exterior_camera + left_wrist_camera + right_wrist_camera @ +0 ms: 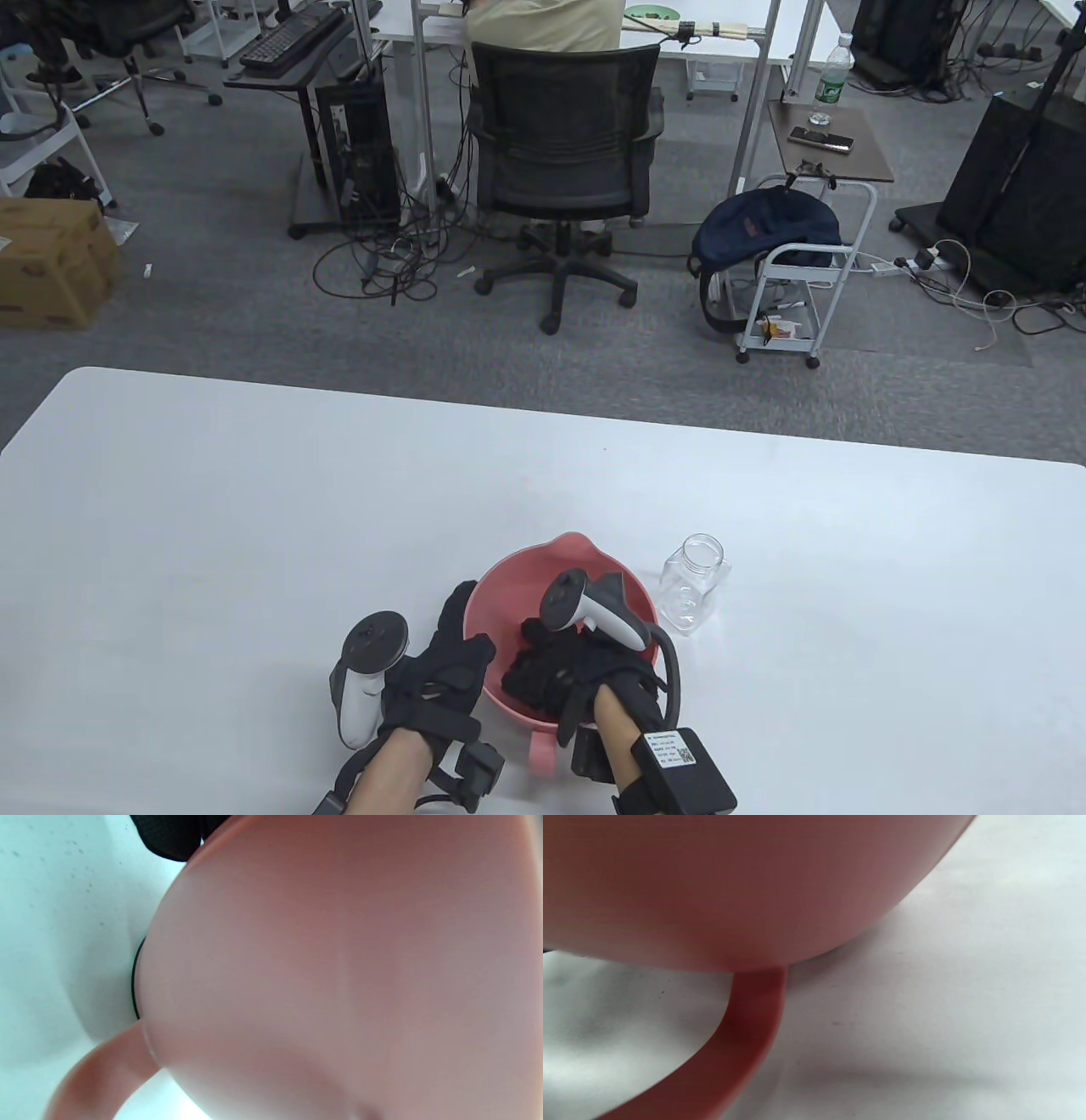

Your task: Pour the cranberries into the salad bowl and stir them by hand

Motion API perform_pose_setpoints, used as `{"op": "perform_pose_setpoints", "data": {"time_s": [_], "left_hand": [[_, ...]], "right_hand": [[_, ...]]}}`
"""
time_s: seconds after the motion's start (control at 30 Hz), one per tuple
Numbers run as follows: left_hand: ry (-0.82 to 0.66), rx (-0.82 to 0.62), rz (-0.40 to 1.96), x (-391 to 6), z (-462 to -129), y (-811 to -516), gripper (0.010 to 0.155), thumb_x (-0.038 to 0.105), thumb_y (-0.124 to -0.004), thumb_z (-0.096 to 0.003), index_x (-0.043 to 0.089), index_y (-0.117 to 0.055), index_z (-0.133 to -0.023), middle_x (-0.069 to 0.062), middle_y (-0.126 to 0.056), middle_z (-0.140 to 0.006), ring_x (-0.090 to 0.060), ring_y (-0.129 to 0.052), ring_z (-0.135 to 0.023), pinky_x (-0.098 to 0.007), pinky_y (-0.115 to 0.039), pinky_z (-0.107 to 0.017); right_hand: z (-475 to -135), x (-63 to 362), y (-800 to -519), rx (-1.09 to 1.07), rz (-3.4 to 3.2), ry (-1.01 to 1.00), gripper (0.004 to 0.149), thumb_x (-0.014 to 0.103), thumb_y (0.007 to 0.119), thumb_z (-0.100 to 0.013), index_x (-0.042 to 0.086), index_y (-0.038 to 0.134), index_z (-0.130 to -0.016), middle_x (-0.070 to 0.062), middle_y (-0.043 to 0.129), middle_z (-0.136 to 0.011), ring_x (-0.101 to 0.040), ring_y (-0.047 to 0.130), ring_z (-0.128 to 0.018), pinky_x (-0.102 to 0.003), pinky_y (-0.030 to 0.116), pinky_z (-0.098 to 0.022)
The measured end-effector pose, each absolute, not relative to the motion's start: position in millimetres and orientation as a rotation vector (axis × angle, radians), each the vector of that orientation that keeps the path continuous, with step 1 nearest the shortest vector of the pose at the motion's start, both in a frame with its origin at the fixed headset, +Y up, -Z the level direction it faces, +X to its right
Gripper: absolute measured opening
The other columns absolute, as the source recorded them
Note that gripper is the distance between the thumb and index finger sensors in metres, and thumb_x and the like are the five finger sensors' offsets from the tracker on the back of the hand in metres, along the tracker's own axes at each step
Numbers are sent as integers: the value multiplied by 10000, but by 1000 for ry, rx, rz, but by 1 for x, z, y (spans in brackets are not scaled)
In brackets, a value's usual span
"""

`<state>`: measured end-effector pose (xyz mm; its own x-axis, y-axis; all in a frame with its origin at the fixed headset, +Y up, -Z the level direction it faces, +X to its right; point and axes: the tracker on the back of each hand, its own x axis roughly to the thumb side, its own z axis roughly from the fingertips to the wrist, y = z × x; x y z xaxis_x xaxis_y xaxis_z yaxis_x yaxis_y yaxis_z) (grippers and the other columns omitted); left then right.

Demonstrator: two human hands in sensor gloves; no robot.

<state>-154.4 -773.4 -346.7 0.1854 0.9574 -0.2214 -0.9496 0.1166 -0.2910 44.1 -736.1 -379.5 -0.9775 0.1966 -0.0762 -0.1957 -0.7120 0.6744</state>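
Note:
The pink salad bowl (509, 594) stands near the table's front edge, its handle (541, 751) pointing toward me. My right hand (530, 671) reaches down inside it with loosely bent fingers that cover the bottom, so no cranberries show. My left hand (450, 637) lies against the bowl's outer left wall with its fingers stretched along it. An empty clear jar (694, 584) stands lidless just right of the bowl. Both wrist views are filled by the bowl's outer wall (339, 963) (712, 878) and the handle (97, 1069) (742, 1035); a bit of black glove (169, 836) shows at the top of the left wrist view.
The white table (254, 509) stretches wide to the left, right and far side of the bowl. Beyond its far edge lie an office floor, a black chair (560, 144) with a seated person, and a cart (793, 280).

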Motion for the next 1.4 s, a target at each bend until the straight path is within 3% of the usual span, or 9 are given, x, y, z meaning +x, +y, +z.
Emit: {"op": "perform_pose_setpoints", "data": {"time_s": [0.13, 0.33, 0.5, 0.63, 0.87, 1.1, 1.2, 1.4], "left_hand": [[-23, -408, 1397, -155, -347, -773, 708, 360, -622, -600, 380, -168, -1144, -78, -337, -1258, -420, -456, -1123, -559, -556, -789], [-23, -409, 1399, -155, -347, -773, 707, 360, -622, -601, 379, -169, -1144, -78, -335, -1258, -420, -455, -1123, -558, -556, -789], [-22, -409, 1400, -155, -347, -773, 707, 361, -622, -600, 381, -171, -1143, -78, -338, -1258, -419, -456, -1123, -556, -558, -790], [-22, -410, 1399, -155, -347, -773, 707, 363, -623, -600, 382, -171, -1143, -78, -337, -1258, -421, -458, -1122, -557, -559, -789], [-23, -410, 1399, -155, -347, -773, 709, 364, -624, -600, 381, -170, -1143, -79, -336, -1258, -421, -456, -1122, -556, -559, -789], [-25, -408, 1396, -155, -347, -773, 710, 365, -625, -599, 382, -168, -1142, -79, -335, -1257, -422, -455, -1122, -555, -559, -790], [-27, -407, 1394, -155, -347, -773, 712, 365, -626, -598, 383, -166, -1141, -79, -334, -1257, -422, -455, -1121, -556, -559, -789], [-33, -405, 1387, -155, -347, -773, 716, 365, -628, -597, 382, -162, -1140, -80, -330, -1256, -426, -452, -1120, -552, -564, -789]], "right_hand": [[-380, 45, -736, -14, 2715, 1075, 903, 794, 667, -480, 310, 273, -1133, -70, 300, -1255, -326, 551, -1093, -391, 714, -758], [-380, 45, -737, -24, 2729, 1087, 921, 773, 673, -504, 180, 355, -1133, -188, 408, -1211, -292, 751, -976, -319, 795, -682], [-380, 45, -736, -51, 2749, 1082, 910, 779, 669, -507, 159, 416, -1122, -216, 559, -1143, -230, 863, -869, -245, 851, -596], [-380, 46, -736, -66, 2760, 1081, 896, 786, 668, -507, 138, 486, -1099, -155, 733, -1065, -134, 958, -732, -171, 886, -463], [-381, 45, -736, -41, 2755, 1080, 768, 778, 688, -504, 231, 663, -1043, -43, 895, -931, -53, 1000, -619, -148, 886, -377], [-381, 44, -737, -8, 2765, 1104, 618, 794, 695, -465, 444, 757, -971, 118, 947, -910, -2, 1002, -604, -133, 890, -376], [-381, 44, -737, 6, 2765, 1100, 568, 803, 703, -430, 547, 761, -934, 211, 950, -926, -2, 992, -703, -154, 906, -444], [-380, 45, -736, 51, 2739, 1061, 605, 782, 746, -385, 615, 676, -962, 342, 915, -994, 48, 936, -939, -275, 889, -650]]}}
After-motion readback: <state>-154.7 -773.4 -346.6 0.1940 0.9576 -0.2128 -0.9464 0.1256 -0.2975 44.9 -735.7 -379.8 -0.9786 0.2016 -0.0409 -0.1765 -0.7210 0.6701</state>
